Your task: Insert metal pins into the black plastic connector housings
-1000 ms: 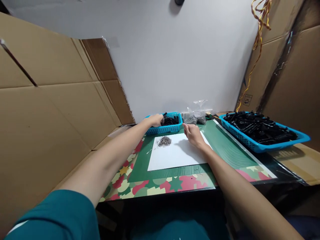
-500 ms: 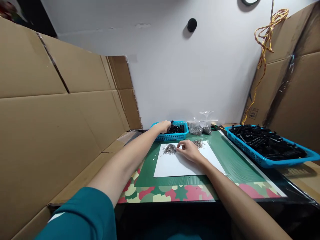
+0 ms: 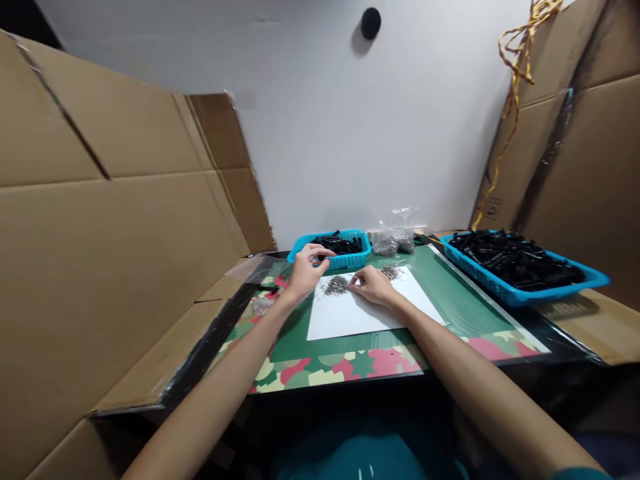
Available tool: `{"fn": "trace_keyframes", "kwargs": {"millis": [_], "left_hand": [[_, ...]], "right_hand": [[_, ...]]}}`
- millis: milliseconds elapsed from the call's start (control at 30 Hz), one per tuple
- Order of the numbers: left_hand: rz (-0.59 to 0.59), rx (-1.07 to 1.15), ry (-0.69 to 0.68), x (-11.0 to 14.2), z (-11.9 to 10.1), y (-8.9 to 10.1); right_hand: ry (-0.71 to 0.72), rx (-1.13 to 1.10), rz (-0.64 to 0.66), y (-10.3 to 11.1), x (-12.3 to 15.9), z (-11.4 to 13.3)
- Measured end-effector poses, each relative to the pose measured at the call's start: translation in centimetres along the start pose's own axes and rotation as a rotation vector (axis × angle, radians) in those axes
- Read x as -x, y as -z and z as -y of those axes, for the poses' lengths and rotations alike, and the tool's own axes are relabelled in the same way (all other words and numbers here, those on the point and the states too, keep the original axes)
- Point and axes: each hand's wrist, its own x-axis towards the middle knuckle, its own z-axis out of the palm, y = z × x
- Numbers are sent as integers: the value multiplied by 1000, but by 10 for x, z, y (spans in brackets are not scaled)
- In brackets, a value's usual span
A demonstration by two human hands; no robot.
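My left hand (image 3: pixel 306 272) is in front of the far blue basket (image 3: pixel 345 261), its fingers closed on a small black plastic part (image 3: pixel 322 258) that is mostly hidden. Loose black parts (image 3: pixel 340 244) fill that basket. On the white sheet (image 3: pixel 345 320), my right hand (image 3: pixel 373 285) is closed in a pinch at the right edge of a heap of tiny silver metal pieces (image 3: pixel 336 286). What its fingertips hold is too small to make out. A second heap of tiny brownish metal pieces (image 3: pixel 390 272) lies just beyond the right hand.
A larger blue basket (image 3: pixel 525 293) heaped with black parts (image 3: pixel 515 259) stands at the right. Clear plastic bags (image 3: pixel 386 245) of small pieces sit against the wall. Cardboard panels (image 3: pixel 125 240) flank the green mat (image 3: pixel 425 313). A black piece (image 3: pixel 269 289) lies at the left.
My left hand has come back from the far basket towards me, bringing a black part. The right hand stays by the silver heap. The view has tilted down a little.
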Motion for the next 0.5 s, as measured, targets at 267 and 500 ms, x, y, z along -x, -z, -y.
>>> {"fn": "trace_keyframes", "kwargs": {"millis": [267,500], "left_hand": [[-3,14,69,25,4,-21],[120,-9,-26,41,-11,-34]], "right_hand": [[119,-48,-74,8,-3,-18],[183,-197,-220,11,2,-18]]}}
